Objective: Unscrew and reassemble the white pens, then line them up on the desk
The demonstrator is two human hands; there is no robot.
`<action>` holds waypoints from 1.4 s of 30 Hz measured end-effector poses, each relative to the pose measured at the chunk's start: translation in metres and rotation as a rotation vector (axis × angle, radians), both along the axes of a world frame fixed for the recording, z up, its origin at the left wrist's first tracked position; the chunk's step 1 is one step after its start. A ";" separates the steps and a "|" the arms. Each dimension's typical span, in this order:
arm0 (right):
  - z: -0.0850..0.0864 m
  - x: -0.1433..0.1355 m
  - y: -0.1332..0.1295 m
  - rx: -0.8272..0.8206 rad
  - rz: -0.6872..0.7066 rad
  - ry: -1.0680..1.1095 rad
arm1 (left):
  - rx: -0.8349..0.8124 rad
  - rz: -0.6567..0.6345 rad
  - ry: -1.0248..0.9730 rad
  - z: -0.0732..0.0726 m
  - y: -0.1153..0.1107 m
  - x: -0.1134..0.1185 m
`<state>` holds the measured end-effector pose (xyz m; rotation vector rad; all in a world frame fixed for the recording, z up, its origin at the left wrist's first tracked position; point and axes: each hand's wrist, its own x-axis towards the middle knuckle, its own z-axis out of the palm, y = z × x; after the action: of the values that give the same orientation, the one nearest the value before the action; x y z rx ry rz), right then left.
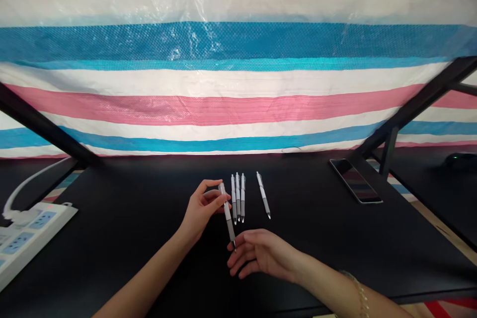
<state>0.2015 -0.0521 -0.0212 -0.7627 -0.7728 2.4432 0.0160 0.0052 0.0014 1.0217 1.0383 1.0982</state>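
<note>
A white pen (227, 212) with a grey grip is pinched near its upper end between the thumb and fingers of my left hand (201, 208). It slants with its tip down toward my right. Beside that tip is my right hand (264, 256), its fingers loosely curved and apart; whether a fingertip touches the pen I cannot tell. Three similar pens (238, 198) lie side by side on the black table (149, 238), just beyond the held one. Another white-and-grey pen (263, 195) rests alone to their right, at a slight angle.
Toward the right lies a dark-screened phone (356, 181). A white power strip (40, 238) with a plugged-in cable sits at the left edge. Black frame bars (413, 109) slope up at both sides, and a striped plastic sheet (238, 109) hangs behind the table.
</note>
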 end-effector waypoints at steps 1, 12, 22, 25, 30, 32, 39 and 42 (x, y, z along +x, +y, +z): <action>0.000 0.000 0.000 0.004 0.000 0.001 | 0.016 0.010 0.013 0.002 0.003 -0.001; -0.001 0.003 -0.002 0.104 -0.010 -0.019 | 0.278 -0.015 0.632 -0.004 0.051 -0.004; 0.015 0.024 0.024 1.165 -0.354 -1.292 | -0.113 -0.051 0.352 0.000 0.011 -0.005; 0.009 0.029 0.029 1.262 -0.346 -1.674 | -0.194 -0.123 0.346 0.008 0.000 -0.005; 0.003 0.030 0.033 1.200 -0.247 -1.696 | -0.216 -0.164 0.305 0.007 -0.004 -0.008; 0.004 0.032 0.036 1.118 -0.267 -1.603 | -0.213 -0.148 0.286 0.005 -0.004 -0.011; 0.014 0.033 0.035 0.873 -0.400 -0.954 | -0.213 -0.081 0.129 0.007 -0.002 -0.019; 0.012 0.020 0.024 0.633 -0.262 -0.578 | -0.229 -0.147 0.025 0.006 -0.004 -0.020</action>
<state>0.2211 -0.0280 -0.0095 -1.2122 -1.4530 1.5931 -0.0036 0.0015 0.0079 0.9134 1.0650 0.8287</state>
